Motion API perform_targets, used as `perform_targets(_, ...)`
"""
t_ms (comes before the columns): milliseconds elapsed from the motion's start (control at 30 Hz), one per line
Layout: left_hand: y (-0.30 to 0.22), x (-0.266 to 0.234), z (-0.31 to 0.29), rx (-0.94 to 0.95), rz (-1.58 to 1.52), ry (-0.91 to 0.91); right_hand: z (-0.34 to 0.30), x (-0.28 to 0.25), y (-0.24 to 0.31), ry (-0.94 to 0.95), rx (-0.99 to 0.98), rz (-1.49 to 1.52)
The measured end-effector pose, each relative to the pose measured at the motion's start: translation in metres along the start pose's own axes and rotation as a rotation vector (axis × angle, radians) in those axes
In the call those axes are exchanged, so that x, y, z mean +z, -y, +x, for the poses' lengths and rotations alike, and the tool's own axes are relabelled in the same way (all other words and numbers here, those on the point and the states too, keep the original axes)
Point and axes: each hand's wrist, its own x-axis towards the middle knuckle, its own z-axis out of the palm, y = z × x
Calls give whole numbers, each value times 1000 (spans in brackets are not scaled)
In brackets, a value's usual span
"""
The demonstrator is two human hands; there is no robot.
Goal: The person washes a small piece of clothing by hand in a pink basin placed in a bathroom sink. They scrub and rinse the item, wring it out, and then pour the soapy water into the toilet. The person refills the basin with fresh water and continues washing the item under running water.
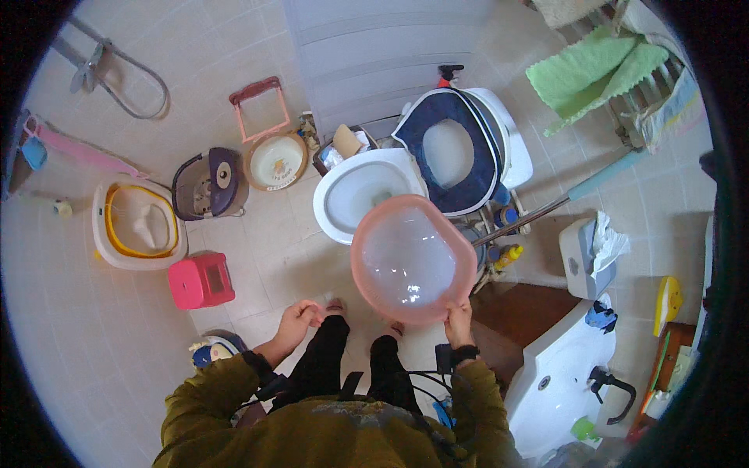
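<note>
My right hand grips the near right rim of a pink plastic basin with whitish, shiny water in it. The basin hangs out in front of me, and its far edge overlaps the toilet bowl in the view. Whether the two touch I cannot tell. To the left of the basin, apart from it, my left hand is in the air with its fingers curled in and nothing visible in them. The toilet's seat with its dark blue cover is raised.
A washbasin with a black tap stands close on my right. On the left are a pink stool, a white and yellow tub and a mop bucket. A mop handle slants across beside the toilet.
</note>
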Motion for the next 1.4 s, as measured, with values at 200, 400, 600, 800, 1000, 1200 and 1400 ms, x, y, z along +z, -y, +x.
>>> perform_targets(200,11,-27,-14,18,-76,-84,40,33,-5,-67,-25,-169)
perform_targets(400,27,-42,-31,-14,-118,-129,74,76,-10,-125,-36,-238)
perform_targets(600,33,-57,-39,23,-168,-169,112,109,0,-108,-237,-437)
perform_targets(800,41,-66,-44,8,-210,-213,147,130,24,-210,-405,-1080)
perform_targets(1000,50,-74,-43,32,-248,-197,161,166,65,-125,-615,-1356)
perform_targets(1200,50,-73,-30,3,-261,-188,154,214,96,-169,-566,-1656)
perform_targets(1400,47,-73,-14,18,-268,-197,164,235,112,-70,-885,-1591)
